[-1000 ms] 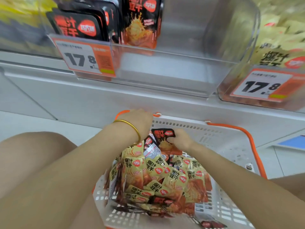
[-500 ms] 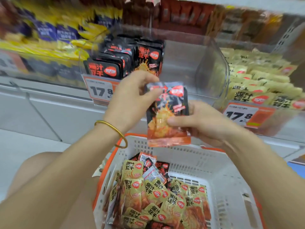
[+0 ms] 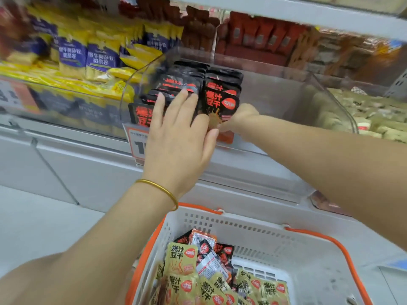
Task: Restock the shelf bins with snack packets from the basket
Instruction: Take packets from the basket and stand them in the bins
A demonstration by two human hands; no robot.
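Note:
My right hand (image 3: 241,118) reaches into the clear shelf bin (image 3: 286,100) and pinches the lower edge of a black snack packet (image 3: 220,102), which stands upright against the right-hand stack. With fingers straight, my left hand (image 3: 178,137) presses flat on the front of the left row of black packets (image 3: 176,82) in the same bin. The bin's right half holds nothing. Below, a white basket (image 3: 253,225) with orange handles holds several yellow packets (image 3: 182,258) and a few black ones.
A bin of blue and yellow packets (image 3: 97,56) sits to the left and a bin of pale yellow packets (image 3: 363,108) to the right. An orange price tag (image 3: 136,142) hangs on the bin front. Red packets (image 3: 259,38) fill the shelf behind.
Both hands lifted a black packet out of the basket and up to the shelf. My right hand carried it into the bin; my left hand let go and moved onto the left row.

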